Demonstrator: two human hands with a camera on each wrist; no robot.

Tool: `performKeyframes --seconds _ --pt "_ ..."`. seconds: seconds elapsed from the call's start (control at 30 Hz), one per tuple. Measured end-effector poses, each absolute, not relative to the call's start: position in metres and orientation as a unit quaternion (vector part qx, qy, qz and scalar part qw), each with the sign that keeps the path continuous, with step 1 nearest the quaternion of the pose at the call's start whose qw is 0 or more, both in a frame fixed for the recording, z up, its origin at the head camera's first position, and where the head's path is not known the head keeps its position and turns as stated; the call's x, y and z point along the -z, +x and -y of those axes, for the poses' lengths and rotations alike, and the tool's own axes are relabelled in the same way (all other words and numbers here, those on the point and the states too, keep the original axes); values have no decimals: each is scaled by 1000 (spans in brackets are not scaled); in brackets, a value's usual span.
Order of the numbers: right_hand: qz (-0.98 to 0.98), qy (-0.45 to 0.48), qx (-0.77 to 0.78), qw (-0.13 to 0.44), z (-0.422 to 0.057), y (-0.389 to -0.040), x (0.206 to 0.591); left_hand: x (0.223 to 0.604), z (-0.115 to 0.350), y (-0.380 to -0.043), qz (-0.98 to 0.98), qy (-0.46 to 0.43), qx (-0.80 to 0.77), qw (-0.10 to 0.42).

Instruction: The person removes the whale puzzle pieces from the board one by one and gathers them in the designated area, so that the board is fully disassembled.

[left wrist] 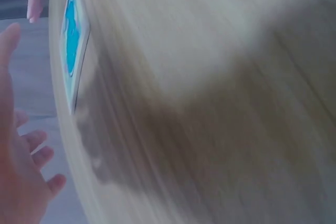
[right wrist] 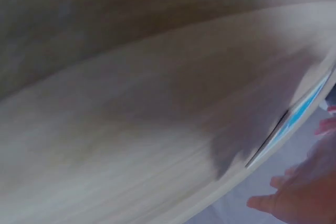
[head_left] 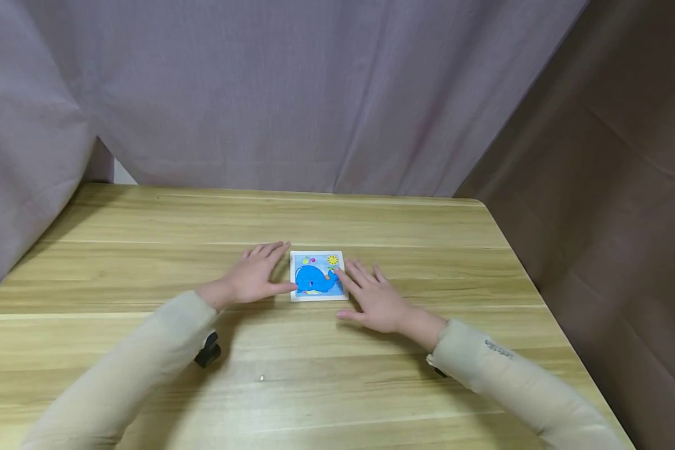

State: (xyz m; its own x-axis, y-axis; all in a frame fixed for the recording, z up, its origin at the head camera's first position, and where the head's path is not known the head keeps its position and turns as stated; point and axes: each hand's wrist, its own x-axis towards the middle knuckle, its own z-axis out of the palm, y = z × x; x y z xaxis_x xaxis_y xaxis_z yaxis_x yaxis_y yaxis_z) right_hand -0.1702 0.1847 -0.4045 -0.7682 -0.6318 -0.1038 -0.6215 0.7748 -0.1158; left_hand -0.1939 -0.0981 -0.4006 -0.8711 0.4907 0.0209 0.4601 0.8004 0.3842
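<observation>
A small, nearly square picture board (head_left: 319, 279) with a white border lies flat on the table. It shows a blue whale and a yellow sun on light blue. My left hand (head_left: 255, 275) hovers at its left side, fingers extended and spread, with the thumb tip over the board's left edge in the head view. On the other side my right hand (head_left: 379, 306) has its fingers spread too, and its index fingertip overlaps the right border. Both wrist views show the board edge-on, with the left hand (left wrist: 21, 166) and the right hand (right wrist: 299, 198) raised above the tabletop.
The wooden table (head_left: 202, 219) runs back to a grey-mauve curtain (head_left: 259, 94). A darker curtain (head_left: 613, 156) hangs along the right edge. One tiny pale speck (head_left: 261, 377) lies on the wood in front of the board. A black device (head_left: 208, 350) sits under the left wrist.
</observation>
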Motion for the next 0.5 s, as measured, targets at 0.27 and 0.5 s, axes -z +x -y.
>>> performKeyframes --seconds 0.27,0.5 --pt "-930 -347 9 122 -175 -167 411 411 89 -202 -942 239 -221 83" --pt "-925 -348 10 154 -172 -165 410 411 83 -206 -936 236 -235 112"
